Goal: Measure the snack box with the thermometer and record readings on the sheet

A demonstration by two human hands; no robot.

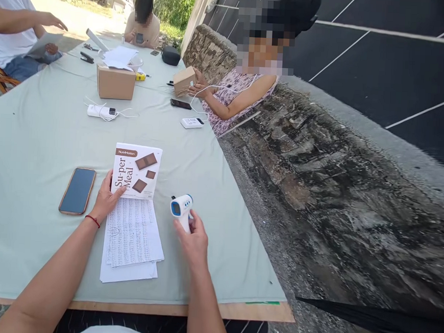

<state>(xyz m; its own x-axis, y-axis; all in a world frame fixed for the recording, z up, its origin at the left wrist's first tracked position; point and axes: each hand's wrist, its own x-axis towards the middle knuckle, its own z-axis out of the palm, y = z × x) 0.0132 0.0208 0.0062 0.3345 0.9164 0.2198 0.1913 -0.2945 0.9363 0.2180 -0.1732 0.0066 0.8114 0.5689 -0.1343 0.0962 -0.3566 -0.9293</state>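
My left hand (108, 198) grips the left edge of a white box (143, 170) printed "Su-per Meal", with the thumb lying across its front. Below the box, printed sheets of paper (134, 236) lie on the table, their upper end hidden behind it. In my right hand (195, 236) is a white and blue infrared thermometer (182, 209), held by its handle with the small screen facing me. A gap separates the thermometer from the box. Left of my left hand a smartphone (77, 190) lies flat with its screen dark.
On the cloth-covered table (30, 178) stand a cardboard box (115, 83) with papers on top, a white power strip (101, 112) and a black case (171, 55). A person at right holds a small carton (184, 81). Two other people sit farther off. A stone wall (299, 155) runs along the right.
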